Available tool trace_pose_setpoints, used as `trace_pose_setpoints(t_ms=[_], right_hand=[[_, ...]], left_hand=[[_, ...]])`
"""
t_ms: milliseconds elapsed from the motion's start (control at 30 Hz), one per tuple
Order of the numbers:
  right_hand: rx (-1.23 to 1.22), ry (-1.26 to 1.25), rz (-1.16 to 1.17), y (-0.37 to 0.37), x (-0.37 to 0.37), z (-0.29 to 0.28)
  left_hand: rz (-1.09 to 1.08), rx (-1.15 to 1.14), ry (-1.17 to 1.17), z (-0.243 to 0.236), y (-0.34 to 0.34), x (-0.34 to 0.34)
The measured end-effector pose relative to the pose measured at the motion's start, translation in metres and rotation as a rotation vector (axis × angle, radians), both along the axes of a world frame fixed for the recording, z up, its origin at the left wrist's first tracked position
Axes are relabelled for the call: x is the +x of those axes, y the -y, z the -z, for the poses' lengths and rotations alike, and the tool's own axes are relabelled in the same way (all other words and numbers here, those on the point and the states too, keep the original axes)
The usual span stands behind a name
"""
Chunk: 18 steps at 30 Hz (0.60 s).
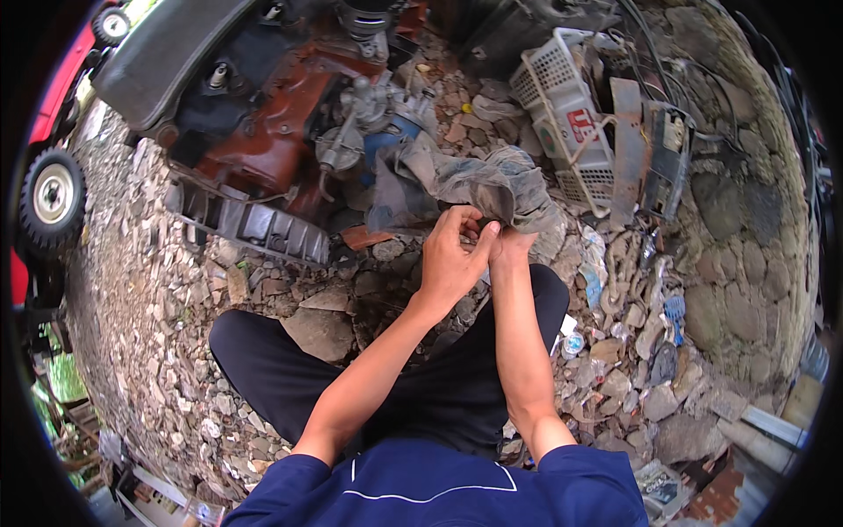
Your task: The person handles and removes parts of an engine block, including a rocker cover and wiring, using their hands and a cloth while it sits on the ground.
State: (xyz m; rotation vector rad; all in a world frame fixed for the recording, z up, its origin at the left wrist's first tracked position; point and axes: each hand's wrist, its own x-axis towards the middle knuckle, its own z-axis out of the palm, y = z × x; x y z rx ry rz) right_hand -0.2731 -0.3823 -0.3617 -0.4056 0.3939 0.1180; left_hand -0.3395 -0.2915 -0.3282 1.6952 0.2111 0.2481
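I have both bare hands at a rumpled, grimy grey-brown cloth (pixel 439 171), which hangs bunched beyond the knees, between the carburettor-like metal castings (pixel 356 110) and the white perforated plastic basket (pixel 597 161). In my view it overlaps the blue part (pixel 382 147) below those castings; I can't tell whether it touches it. My left hand (pixel 450 256) has its fingers curled, with thumb and forefinger drawn together at the near edge, apparently pinching a fold. My right hand (pixel 516 244) lies just beside it, its fingers mostly hidden by the left thumb and the fabric, so I can't tell how they are set.

I judge the cloth light, soft and limp: it should fold wherever I press it and sag wherever I leave it unsupported. The dark smears could be grease, so a bare grip might slide a little. It looks hard to break, though a worn patch could tear. I'd take hold at the gathered near edge, where several layers seem to bunch, rather than by the loose left end, and keep it off the broken stones (pixel 176 334), which could snag it.
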Motion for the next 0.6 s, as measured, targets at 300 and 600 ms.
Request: trace_pose_setpoints(t_ms=[300,600], right_hand=[[-0.095,0.145,0.098,-0.001,-0.012,0.013],[-0.725,0.177,0.178,-0.016,-0.03,0.026]], left_hand=[[-0.002,-0.48,-0.291,0.033,0.008,0.014],[-0.021,-0.8,-0.375,0.049,-0.007,0.022]])
